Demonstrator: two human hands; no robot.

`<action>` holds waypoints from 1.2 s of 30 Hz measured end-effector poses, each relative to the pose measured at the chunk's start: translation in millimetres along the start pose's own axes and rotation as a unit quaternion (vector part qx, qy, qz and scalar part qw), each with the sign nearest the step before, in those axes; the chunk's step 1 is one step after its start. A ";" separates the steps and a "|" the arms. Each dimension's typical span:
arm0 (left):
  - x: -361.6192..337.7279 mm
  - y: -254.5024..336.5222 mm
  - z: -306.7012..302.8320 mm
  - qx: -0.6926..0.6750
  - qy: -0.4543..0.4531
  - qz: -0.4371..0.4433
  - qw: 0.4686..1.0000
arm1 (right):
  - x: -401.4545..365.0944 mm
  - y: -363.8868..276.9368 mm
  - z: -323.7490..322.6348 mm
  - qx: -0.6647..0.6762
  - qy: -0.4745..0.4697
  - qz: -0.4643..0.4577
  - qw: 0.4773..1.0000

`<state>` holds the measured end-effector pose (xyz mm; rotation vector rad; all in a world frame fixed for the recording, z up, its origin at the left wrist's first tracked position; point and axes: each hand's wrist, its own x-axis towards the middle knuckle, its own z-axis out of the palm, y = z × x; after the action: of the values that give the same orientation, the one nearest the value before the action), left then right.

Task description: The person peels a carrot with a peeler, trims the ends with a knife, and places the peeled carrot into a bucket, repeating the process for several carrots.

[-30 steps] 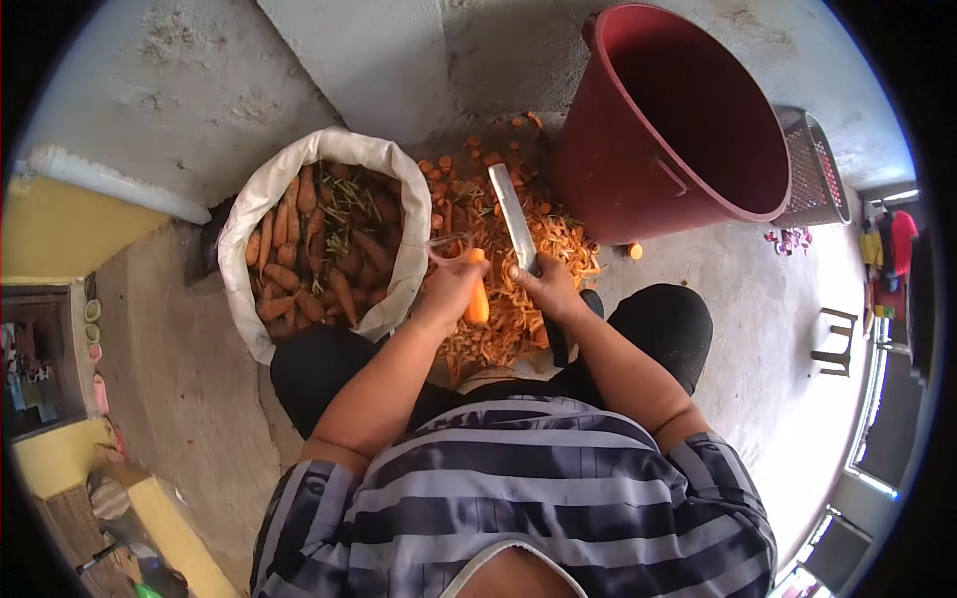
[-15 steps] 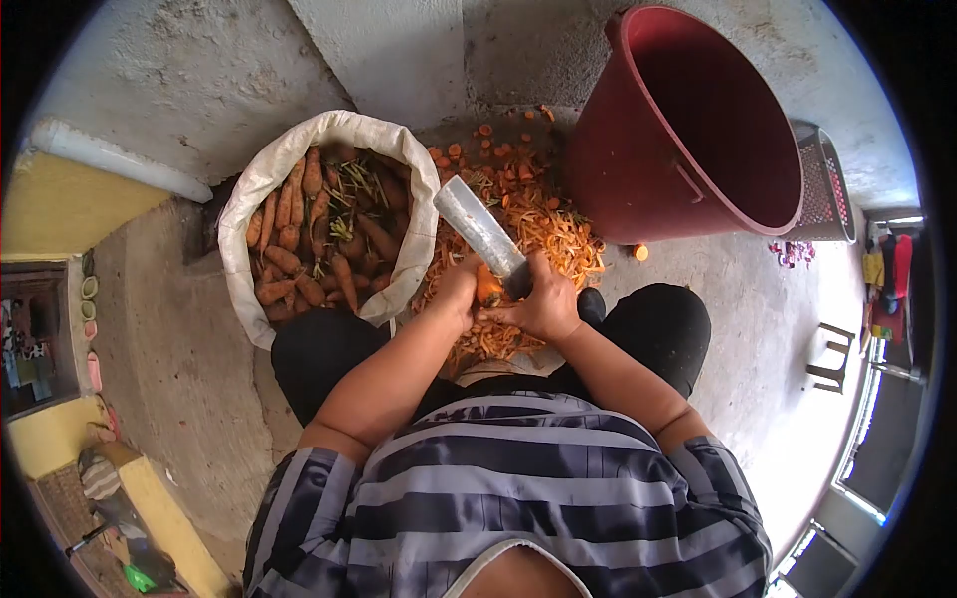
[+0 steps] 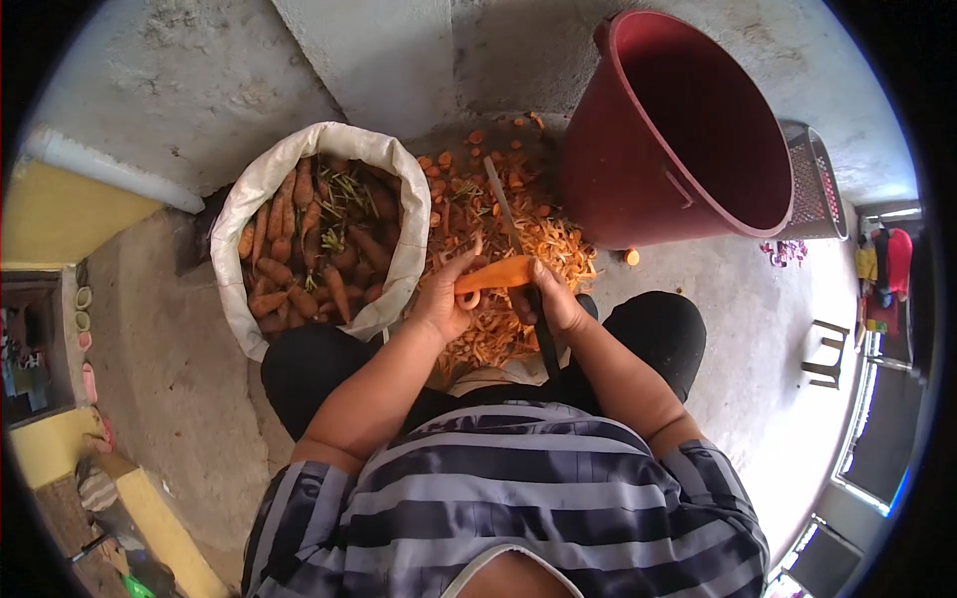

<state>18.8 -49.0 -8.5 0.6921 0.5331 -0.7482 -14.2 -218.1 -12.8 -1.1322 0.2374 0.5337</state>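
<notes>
A peeled, bright orange carrot (image 3: 495, 275) lies crosswise between my hands, over the pile of peelings. My left hand (image 3: 443, 303) is closed round its left end, and a curl of peel shows by the fingers. My right hand (image 3: 559, 304) grips a knife (image 3: 502, 206) with a dark handle, its thumb touching the carrot's right end. The broad blade is turned nearly edge-on and points away from me. Below and around the hands spread orange carrot peelings (image 3: 565, 249) and cut carrot ends.
Left of the peelings stands a white sack (image 3: 231, 284) with rolled rim, full of unpeeled carrots (image 3: 274, 271). A large dark red bucket (image 3: 623, 169) stands at the right, with a perforated basket (image 3: 823, 179) behind it. A concrete wall (image 3: 389, 60) closes the far side.
The knife blade has swung from flat across the hands to nearly edge-on and upright. The carrot, largely hidden before, now lies in plain view crosswise between both hands.
</notes>
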 end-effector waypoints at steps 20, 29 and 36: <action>-3.2 14.9 -10.6 0.542 -0.085 0.306 0.778 | 12.5 9.2 -5.1 0.062 0.023 0.119 0.991; -11.0 16.1 -7.4 0.606 -0.065 0.436 0.662 | 8.7 9.8 -0.3 0.096 0.005 0.132 0.987; -2.2 2.0 -19.8 0.377 -0.073 0.055 0.922 | 16.5 10.0 -7.3 -0.061 0.083 0.075 0.992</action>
<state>15.1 -32.5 -19.3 1.3562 0.0434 -0.8921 -4.7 -216.9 -31.1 -1.2871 0.4421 0.5945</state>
